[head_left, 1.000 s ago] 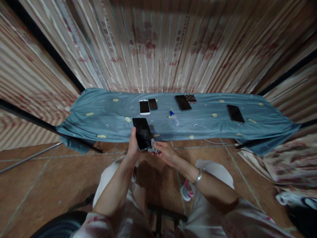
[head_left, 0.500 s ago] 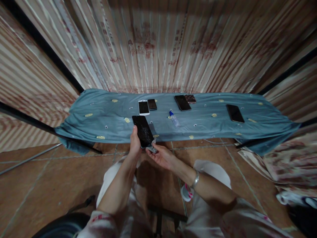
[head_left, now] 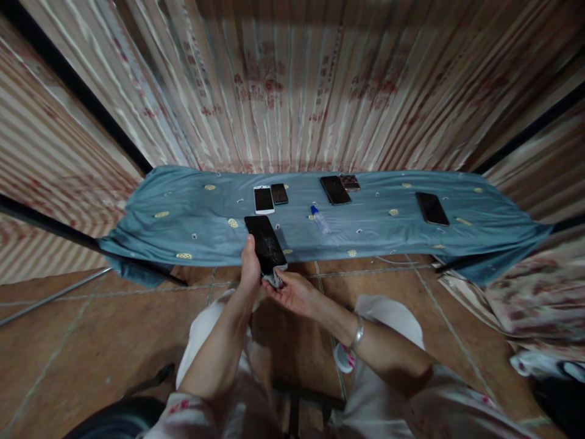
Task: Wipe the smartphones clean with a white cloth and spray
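A black smartphone (head_left: 265, 242) with marks like cracks or smears on its screen is tilted up in front of me. My left hand (head_left: 250, 263) is closed around its left edge, thumb along the side. At the phone's bottom end, my right hand (head_left: 292, 291) pinches a small grey cloth (head_left: 275, 278) against the lower edge. Just beyond the held phone lie a white smartphone (head_left: 264, 200) and a small dark phone (head_left: 279, 194). A clear bottle with a blue cap (head_left: 320, 220) rests on its side to the right.
A blue patterned cloth (head_left: 214, 235) covers the narrow table. Farther right are a black phone (head_left: 335, 190), a brown patterned item (head_left: 350, 182) touching it, and another dark phone (head_left: 432, 209). Striped curtains (head_left: 292, 91) hang behind; black poles (head_left: 86, 91) stand at the sides.
My right hand and the grey cloth have moved slightly left along the phone's bottom edge. My left hand keeps its hold on the phone.
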A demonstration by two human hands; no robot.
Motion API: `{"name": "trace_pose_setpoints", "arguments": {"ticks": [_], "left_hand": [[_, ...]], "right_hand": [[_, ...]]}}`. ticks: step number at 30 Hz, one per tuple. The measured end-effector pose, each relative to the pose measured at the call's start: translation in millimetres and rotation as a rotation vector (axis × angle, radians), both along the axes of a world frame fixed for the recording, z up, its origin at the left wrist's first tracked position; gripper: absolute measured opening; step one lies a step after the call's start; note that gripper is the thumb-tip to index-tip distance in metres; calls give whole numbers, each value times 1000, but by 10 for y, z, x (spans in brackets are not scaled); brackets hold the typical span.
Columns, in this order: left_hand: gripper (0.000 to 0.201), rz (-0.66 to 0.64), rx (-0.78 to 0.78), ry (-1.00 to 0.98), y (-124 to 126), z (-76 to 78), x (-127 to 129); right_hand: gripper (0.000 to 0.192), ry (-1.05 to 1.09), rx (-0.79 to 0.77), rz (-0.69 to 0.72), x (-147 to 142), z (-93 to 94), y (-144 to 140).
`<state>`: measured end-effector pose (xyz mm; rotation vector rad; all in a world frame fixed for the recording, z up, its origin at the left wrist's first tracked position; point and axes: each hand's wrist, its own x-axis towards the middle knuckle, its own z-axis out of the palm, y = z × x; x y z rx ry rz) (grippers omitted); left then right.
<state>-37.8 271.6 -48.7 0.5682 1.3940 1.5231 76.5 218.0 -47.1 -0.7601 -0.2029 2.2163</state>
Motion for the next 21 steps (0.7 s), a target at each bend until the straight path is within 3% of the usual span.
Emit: {"name": "trace_pose_setpoints", "arguments": {"ticks": [4,10,16,21], "left_hand": [[43,-19,18,-79,-18,50,17],[36,-133,-31,-373,-60,172,19],[40,-293,-110,-403,-108,125,34],[43,-271,-13,-327,-60,26,81]], "right_hand": [[13,-60,49,37,49,11,4],[12,-147,180,6,240,-4,54],[31,-271,333,14,341,8,39],[35,-457,506,-31,396,-11,105]]}}
